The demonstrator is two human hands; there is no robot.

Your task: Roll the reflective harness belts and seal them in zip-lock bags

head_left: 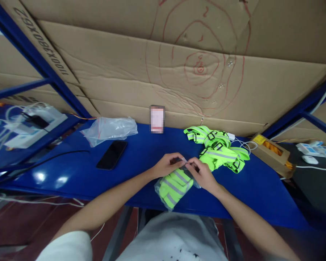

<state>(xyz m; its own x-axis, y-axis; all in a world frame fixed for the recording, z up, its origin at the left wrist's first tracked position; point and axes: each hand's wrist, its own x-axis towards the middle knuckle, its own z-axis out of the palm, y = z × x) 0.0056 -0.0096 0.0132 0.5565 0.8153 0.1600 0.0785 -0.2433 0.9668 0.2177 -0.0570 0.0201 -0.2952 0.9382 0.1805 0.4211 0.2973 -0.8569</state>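
A clear plastic bag [157, 187] with a folded neon-yellow reflective strap [176, 186] inside lies at the front of the blue table. My left hand [168, 165] pinches the bag's upper edge between thumb and fingers. Close beside it, my right hand [202, 174] pinches the same edge, the fingertips of both hands nearly meeting. Just beyond my right hand is a pile of loose neon-yellow reflective straps [220, 150] with black buckles.
Flat clear bags [111, 128] and a black phone [112, 154] lie to the left on the blue table [141, 145]. A small card [157, 120] leans on the cardboard wall [111, 72]. At the right stands an open cardboard box [271, 154]; power strips with cables [38, 125] sit far left.
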